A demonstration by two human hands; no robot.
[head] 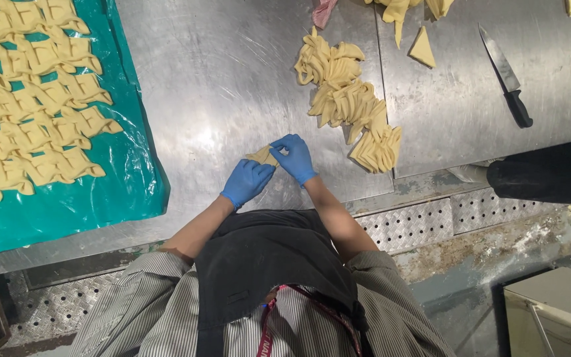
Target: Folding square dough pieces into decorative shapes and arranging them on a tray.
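Both my hands wear blue gloves and meet over a small pale dough piece (263,156) on the steel table (219,79). My left hand (246,182) pinches its near edge. My right hand (295,157) grips its right side with the fingertips. To the right of my hands lies a heap of cut dough pieces (351,102). On the left, a teal plastic sheet (100,198) carries several rows of folded dough shapes (31,92).
A black-handled knife (507,76) lies on the table at the right. More dough scraps (423,47) sit at the top edge. A dark-sleeved arm of another person (550,173) reaches in at the right. A perforated metal ledge (418,225) runs below the table edge.
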